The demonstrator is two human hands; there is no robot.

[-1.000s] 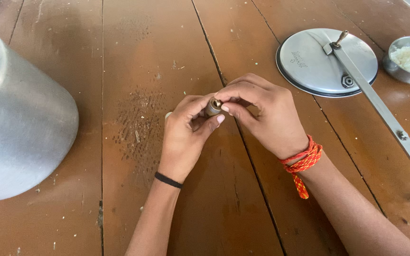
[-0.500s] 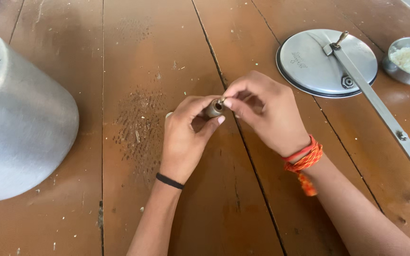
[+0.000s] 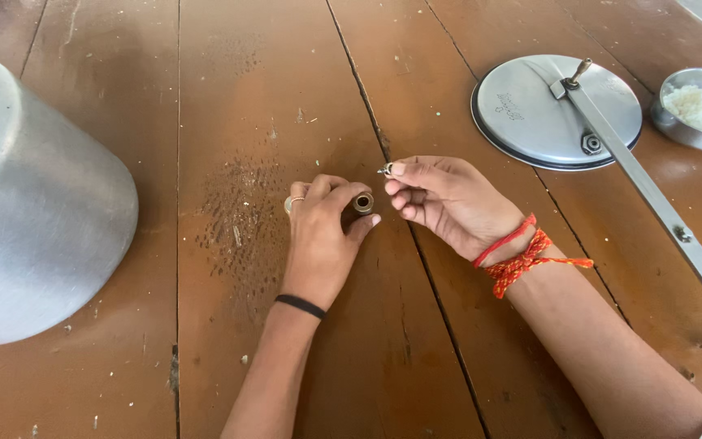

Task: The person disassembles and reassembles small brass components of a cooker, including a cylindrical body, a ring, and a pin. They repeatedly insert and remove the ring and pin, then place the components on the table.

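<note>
Gripping a small brass tube [image 3: 363, 202] between thumb and fingers, our left hand [image 3: 324, 236] hovered over the wooden tabletop [image 3: 253, 97]. Just beside it, our right hand [image 3: 447, 203] pinched a tiny metal piece [image 3: 386, 169] at its fingertips. A big pot [image 3: 34, 211] lay at left; a lid [image 3: 554, 114] and bowl [image 3: 696, 110] sat at right.

A bench [image 3: 245, 97] of wide, reddish-brown wooden planks fills the whole frame, with dark seams running from top to bottom. Its surface is worn, with pale specks and a scuffed patch at centre left. Soft daylight falls evenly.
</note>
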